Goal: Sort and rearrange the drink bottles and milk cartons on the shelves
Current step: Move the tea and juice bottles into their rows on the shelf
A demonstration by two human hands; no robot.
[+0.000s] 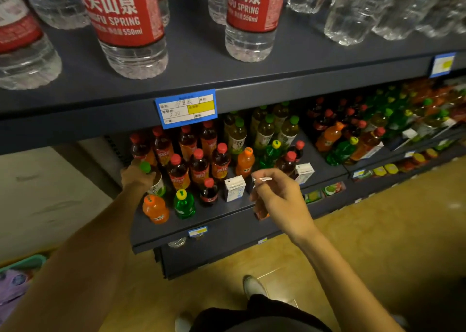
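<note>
The person stands before a dark grey metal shelf crowded with small drinks. Their left hand is wrapped around a green-capped tea bottle with a pale green label at the shelf's far left edge, fingers closed about its shoulder just under the cap. Their right hand hovers over the shelf's front right part, thumb and forefinger pinching a small white-topped carton; most of that carton is hidden behind the palm, so its contents are hard to tell.

On the shelf, just left of that hand, a white milk carton with blue print stands upright; another white carton sits to the right. Near the front edge stand an orange soda bottle, a green soda bottle with a yellow cap and a small dark cola bottle with a red cap.

To do this well, I'd say lift the tea bottle straight up before carrying it, since the red-capped brown tea bottles stand close beside it and could topple. The pinched carton looks best set down next to the upright milk carton, keeping cartons together.
</note>
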